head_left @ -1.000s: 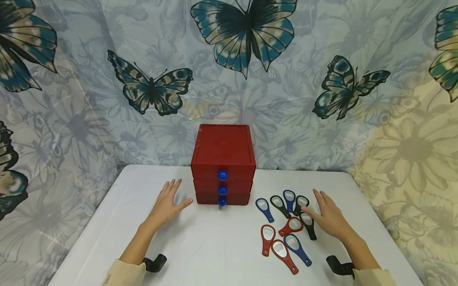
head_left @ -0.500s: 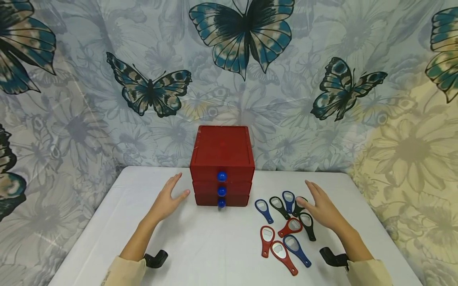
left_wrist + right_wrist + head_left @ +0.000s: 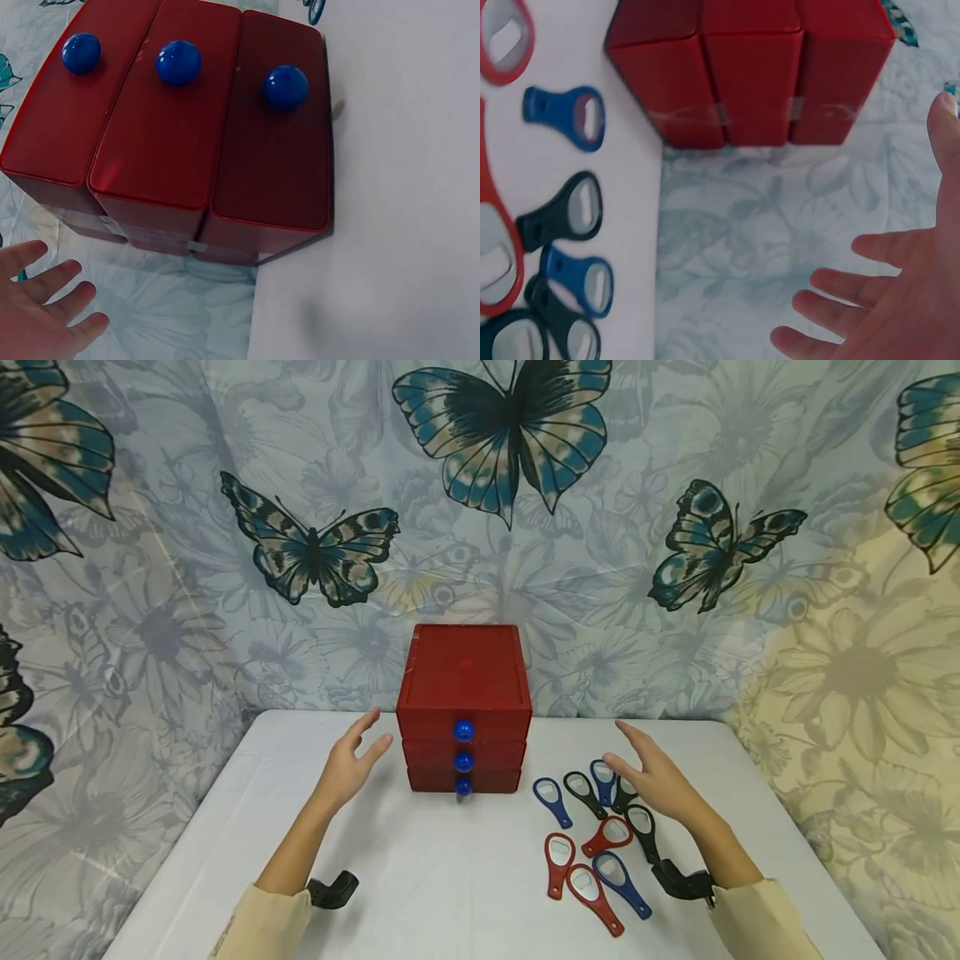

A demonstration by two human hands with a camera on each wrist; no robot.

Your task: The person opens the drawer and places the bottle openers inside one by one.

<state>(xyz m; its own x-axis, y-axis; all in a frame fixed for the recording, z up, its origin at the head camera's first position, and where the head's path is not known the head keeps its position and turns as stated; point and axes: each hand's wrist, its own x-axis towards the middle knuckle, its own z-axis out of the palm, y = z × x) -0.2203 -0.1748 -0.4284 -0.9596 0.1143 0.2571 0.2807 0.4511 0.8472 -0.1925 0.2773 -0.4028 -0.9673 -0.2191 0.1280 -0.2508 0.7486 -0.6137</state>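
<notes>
A red chest of three stacked drawers point(image 3: 463, 693), each front with a round blue knob point(image 3: 464, 731), stands at the back middle of the table, its drawers pushed in. My left hand point(image 3: 348, 767) hovers beside its left side, fingers spread, holding nothing; in the left wrist view the fingers point(image 3: 66, 300) are apart from the chest. To the right lie several bottle openers with metal inserts: blue point(image 3: 552, 802), black point(image 3: 583, 793) and red point(image 3: 595, 897). My right hand point(image 3: 663, 783), also spread and holding nothing, is raised over the far right ones and overlaps a black opener point(image 3: 625, 795).
The white table point(image 3: 442, 877) ends at the back against a cloth point(image 3: 570, 635) printed with flowers and butterflies. A black wrist camera point(image 3: 333, 890) juts out at the left wrist, another black camera point(image 3: 681, 881) at the right.
Both hands have moved forward and inward, the right one leftward over the far openers, the left one nearer the back of the chest. Chest and openers stay put.
</notes>
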